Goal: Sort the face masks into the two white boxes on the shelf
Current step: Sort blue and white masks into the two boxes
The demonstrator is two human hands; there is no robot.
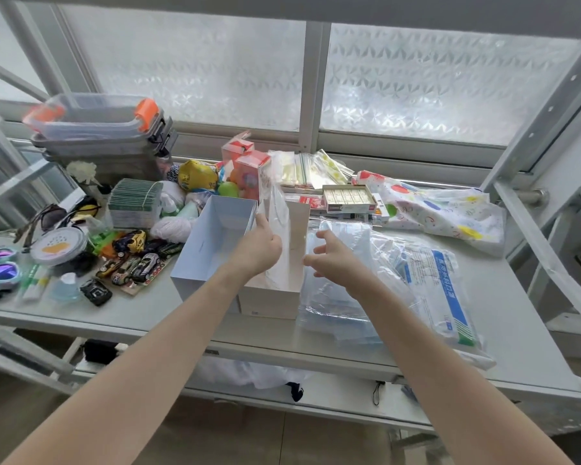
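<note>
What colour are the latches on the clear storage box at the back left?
Orange. The latches of the clear storage box show in the head view, the only one.

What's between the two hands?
In the head view, a clear-wrapped face mask stands upright in the right white box, gripped by the left hand; the right hand is open beside it.

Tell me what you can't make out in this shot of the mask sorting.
Head view only:
- Right box: its inside is hidden by the left hand and the clear packet it holds.
- Left box: its floor is hidden behind its near wall.
- Mask pile: count unclear, overlapping clear wrappers and glare; the right hand covers part.
- Blue-striped pack: its print is too small to read.
</note>
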